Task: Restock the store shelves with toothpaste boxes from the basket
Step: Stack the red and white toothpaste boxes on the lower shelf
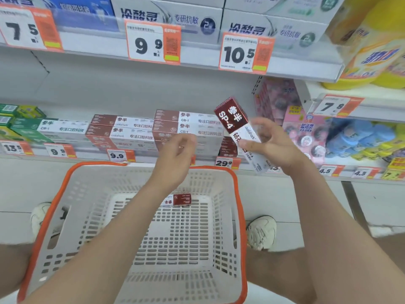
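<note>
Head view: right hand (274,143) fingers clamped on a tilted toothpaste box (235,126) before the shelf (92,159), left hand (177,150) loosely curled and empty above the basket (238,189), where a last box (178,200) lies. Shelving is in hand; next, I judge, level it and slide it onto the shelf

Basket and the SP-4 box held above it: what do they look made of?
Basket: moulded plastic, matte white with an orange rim; the slotted walls and floor suggest it. SP-4 toothpaste box: probably printed cardboard, seemingly smooth; it shows crisp folded edges and flat printed panels.
</note>
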